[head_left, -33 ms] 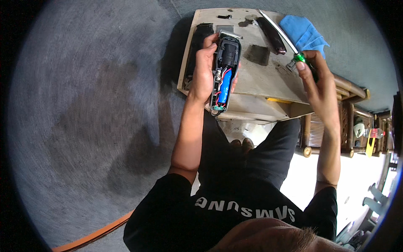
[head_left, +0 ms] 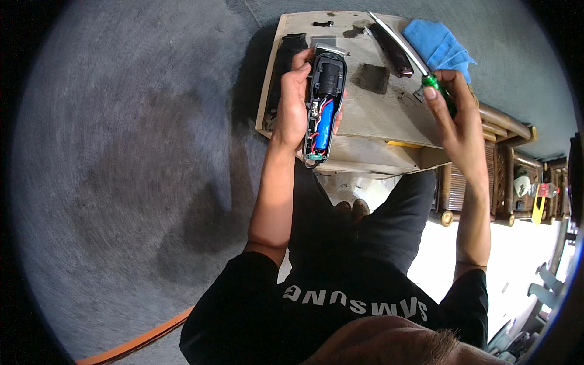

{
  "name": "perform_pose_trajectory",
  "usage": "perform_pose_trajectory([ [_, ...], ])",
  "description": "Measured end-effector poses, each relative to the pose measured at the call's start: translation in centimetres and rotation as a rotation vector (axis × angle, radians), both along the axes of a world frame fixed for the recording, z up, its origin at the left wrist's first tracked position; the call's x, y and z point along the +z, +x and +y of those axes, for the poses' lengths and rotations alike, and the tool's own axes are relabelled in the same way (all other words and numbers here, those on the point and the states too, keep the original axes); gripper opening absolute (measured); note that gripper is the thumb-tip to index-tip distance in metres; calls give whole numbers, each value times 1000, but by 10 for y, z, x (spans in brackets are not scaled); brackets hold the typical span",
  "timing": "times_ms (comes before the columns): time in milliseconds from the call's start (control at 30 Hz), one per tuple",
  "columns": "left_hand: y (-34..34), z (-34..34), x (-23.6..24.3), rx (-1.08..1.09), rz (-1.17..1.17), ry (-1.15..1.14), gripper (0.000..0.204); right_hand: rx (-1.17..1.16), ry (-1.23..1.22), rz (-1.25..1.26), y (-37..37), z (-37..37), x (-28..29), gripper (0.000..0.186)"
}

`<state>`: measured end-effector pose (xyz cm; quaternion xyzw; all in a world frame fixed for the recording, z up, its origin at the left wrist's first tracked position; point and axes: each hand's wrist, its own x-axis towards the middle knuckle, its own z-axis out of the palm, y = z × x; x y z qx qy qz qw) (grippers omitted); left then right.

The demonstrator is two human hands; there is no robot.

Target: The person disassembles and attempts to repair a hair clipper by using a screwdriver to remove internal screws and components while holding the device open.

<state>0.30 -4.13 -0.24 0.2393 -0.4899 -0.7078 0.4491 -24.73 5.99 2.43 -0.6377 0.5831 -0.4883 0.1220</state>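
Observation:
My left hand (head_left: 292, 112) is wrapped round an opened hair clipper (head_left: 316, 125), its metal blade end pointing away from me. Inside the clipper, a blue cylindrical battery (head_left: 326, 126), red and white wires and a dark motor block (head_left: 330, 79) lie exposed. To the right, above the wooden table, my right hand (head_left: 459, 115) grips the green handle of a screwdriver (head_left: 401, 47). Its long metal shaft slants up and to the left, well apart from the clipper. Part of the handle is hidden by my fingers.
On the wooden table (head_left: 359, 115) lie a dark glossy elongated casing (head_left: 392, 52), a dark square pad (head_left: 372, 79), a small black piece (head_left: 323, 24) and a long black item (head_left: 289, 73). A blue cloth (head_left: 438, 45) sits at the far right. Bamboo furniture (head_left: 505, 125) stands at right.
My right hand and the screwdriver have shifted slightly to the left. The clipper in my left hand has barely moved.

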Motion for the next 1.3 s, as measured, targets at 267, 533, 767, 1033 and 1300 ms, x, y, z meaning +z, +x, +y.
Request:
perform_pose_trajectory([
  [267,0,2,4,8,-18,-54,57,-57,28,-192,-3,-24,-13,33],
  [533,-3,8,9,58,-39,-17,51,-115,69,-278,-2,-21,-15,36],
  [767,-9,12,16,203,-104,-101,32,-92,21,-333,-2,-22,-17,36],
  [1033,-10,14,19,209,-88,-139,30,-85,93,-357,-1,-18,-9,37],
  [1300,-7,12,17,237,-86,-99,29,-104,89,-358,-2,-20,-17,40],
])
